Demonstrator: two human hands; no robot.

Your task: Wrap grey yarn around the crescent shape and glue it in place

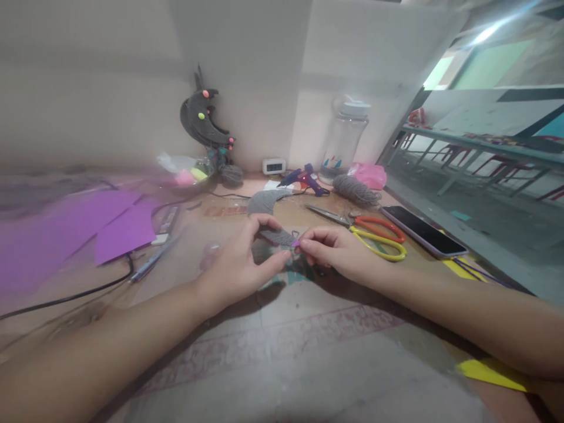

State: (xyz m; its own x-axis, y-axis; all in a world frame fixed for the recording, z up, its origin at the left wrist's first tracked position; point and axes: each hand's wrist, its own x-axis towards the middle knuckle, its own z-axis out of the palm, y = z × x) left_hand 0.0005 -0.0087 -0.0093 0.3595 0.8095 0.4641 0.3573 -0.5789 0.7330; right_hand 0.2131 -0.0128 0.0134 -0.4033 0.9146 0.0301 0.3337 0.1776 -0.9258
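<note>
A grey yarn-wrapped piece point(278, 237), purple-tipped; left hand point(244, 261) and right hand point(337, 251) each pinch one end.

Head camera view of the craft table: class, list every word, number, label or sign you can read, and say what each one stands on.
Nothing can be read clearly.
On the small white clock: display digits too blurred to read.
On the clear water bottle: coloured print too small to read.
On the phone: screen dark, no text.
On the grey yarn-wrapped piece, pinched by the left hand and right hand: no writing shows.
</note>
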